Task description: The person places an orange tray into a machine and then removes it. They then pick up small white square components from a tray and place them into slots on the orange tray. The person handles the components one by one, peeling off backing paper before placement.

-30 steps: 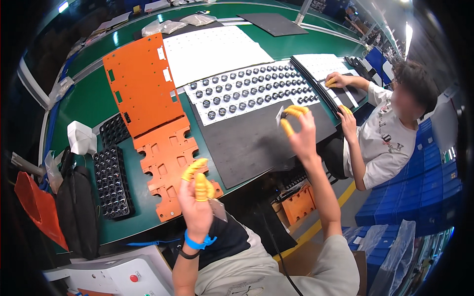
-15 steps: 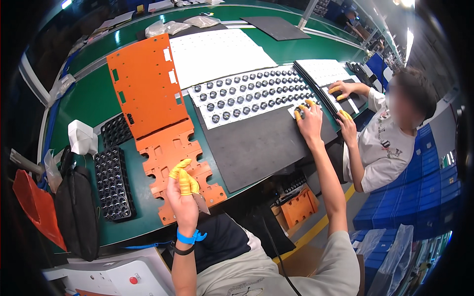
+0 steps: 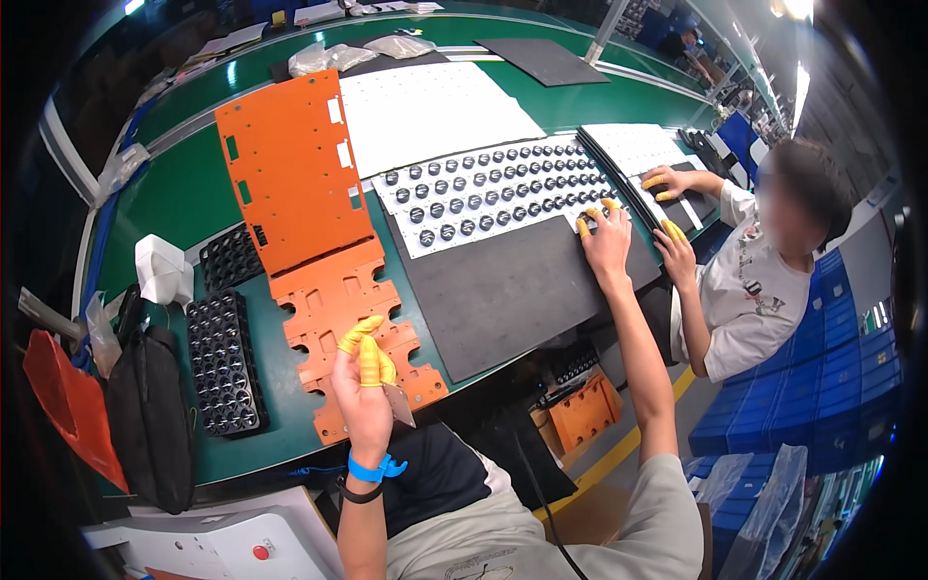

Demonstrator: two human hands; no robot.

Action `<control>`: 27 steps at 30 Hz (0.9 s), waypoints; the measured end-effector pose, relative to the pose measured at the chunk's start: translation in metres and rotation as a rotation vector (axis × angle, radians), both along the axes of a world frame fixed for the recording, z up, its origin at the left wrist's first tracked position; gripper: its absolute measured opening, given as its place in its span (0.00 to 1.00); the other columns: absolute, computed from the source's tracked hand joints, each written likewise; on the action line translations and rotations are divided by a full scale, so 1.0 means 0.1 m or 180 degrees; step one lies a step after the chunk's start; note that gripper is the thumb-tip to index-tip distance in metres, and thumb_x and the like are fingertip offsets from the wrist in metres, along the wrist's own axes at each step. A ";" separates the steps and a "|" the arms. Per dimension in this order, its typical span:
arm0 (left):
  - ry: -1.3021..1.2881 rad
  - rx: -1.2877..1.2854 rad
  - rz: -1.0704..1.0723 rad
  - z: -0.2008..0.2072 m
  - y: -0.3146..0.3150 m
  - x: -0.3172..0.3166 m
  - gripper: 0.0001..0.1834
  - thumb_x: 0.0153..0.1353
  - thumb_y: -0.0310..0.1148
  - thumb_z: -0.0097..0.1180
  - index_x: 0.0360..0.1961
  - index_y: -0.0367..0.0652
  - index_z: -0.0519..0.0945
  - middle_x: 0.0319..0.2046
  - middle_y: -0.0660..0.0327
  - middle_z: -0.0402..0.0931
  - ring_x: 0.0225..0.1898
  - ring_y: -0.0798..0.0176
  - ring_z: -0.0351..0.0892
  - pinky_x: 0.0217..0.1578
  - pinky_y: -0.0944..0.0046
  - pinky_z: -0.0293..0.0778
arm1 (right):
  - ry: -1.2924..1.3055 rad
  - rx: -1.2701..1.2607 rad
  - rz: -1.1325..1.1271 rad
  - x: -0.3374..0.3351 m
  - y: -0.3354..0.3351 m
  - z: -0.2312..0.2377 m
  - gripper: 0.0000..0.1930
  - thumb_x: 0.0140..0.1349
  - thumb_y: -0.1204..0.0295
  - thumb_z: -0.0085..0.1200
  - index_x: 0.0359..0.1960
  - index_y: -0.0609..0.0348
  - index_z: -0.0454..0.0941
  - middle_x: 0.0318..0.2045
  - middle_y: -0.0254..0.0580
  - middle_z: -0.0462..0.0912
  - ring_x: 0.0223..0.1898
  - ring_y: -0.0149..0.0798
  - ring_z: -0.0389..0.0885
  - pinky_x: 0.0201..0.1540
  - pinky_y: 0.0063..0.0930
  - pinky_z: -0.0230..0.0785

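My left hand (image 3: 365, 387), with yellow finger covers, is closed on a thin brownish-grey flat plate (image 3: 398, 403) that sticks out below its fingers. It is above the near part of an orange notched plate (image 3: 338, 290). My right hand (image 3: 607, 244), also in yellow finger covers, reaches to the right end of a white panel (image 3: 425, 198) carrying rows of round black parts (image 3: 488, 203). Its fingers are spread, with their tips at the panel's near edge. Whatever lies under those fingertips is hidden. A dark grey mat (image 3: 512, 290) extends below the panel.
An upright-looking orange sheet (image 3: 290, 174) and white sheets (image 3: 435, 111) lie farther back. Black trays with round pockets (image 3: 224, 358) and a black bag (image 3: 152, 416) are at left. A co-worker (image 3: 754, 280) handles parts at another white panel (image 3: 633, 150) on the right.
The view has shifted slightly. A small white piece jutting below the panel beside my right fingertips no longer shows there. My left hand keeps its hold on the flat plate.
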State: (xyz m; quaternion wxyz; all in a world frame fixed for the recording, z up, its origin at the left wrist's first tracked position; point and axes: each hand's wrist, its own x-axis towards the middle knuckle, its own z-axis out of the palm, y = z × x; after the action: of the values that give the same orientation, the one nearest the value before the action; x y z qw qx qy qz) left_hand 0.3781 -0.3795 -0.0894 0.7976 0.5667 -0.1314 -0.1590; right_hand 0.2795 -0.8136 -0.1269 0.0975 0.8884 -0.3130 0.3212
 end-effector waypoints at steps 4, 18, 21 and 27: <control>-0.0069 0.0082 -0.0036 -0.02 0.00 0.00 0.17 0.77 0.30 0.40 0.59 0.38 0.75 0.25 0.71 0.66 0.23 0.80 0.62 0.20 0.78 0.58 | 0.0040 -0.0066 -0.0059 -0.02 0.02 0.04 0.18 0.56 0.63 0.66 0.46 0.59 0.85 0.55 0.52 0.77 0.57 0.51 0.72 0.59 0.43 0.64; 0.2119 -0.2100 -0.1450 0.26 -0.28 -0.21 0.25 0.77 0.43 0.41 0.66 0.37 0.66 0.35 0.68 0.73 0.23 0.78 0.64 0.20 0.78 0.61 | -0.0858 0.1193 0.3300 -0.04 2.89 1.14 0.23 0.42 0.63 0.76 0.39 0.59 0.84 0.47 0.45 0.82 0.46 0.49 0.82 0.45 0.38 0.75; 0.1975 -0.1660 -0.1071 0.38 -0.33 -0.29 0.23 0.78 0.43 0.39 0.64 0.38 0.68 0.36 0.67 0.74 0.27 0.79 0.73 0.24 0.79 0.70 | -0.0984 0.1446 0.3377 0.01 2.96 1.05 0.20 0.43 0.70 0.75 0.40 0.61 0.83 0.48 0.46 0.81 0.45 0.51 0.82 0.46 0.40 0.76; 0.1002 -0.1092 -0.1400 0.38 -0.35 -0.22 0.26 0.78 0.48 0.37 0.63 0.39 0.68 0.33 0.66 0.73 0.25 0.74 0.71 0.23 0.75 0.68 | -0.0917 0.1584 0.3414 -0.14 2.84 1.12 0.20 0.44 0.74 0.73 0.40 0.61 0.81 0.46 0.45 0.82 0.44 0.50 0.82 0.43 0.37 0.77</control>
State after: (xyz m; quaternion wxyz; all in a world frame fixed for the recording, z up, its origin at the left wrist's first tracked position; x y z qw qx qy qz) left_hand 0.3564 -0.4147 -0.0512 0.8386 0.3504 -0.1506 -0.3889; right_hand 0.2659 -0.5291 -0.0148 -0.3318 0.8660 0.1024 0.3598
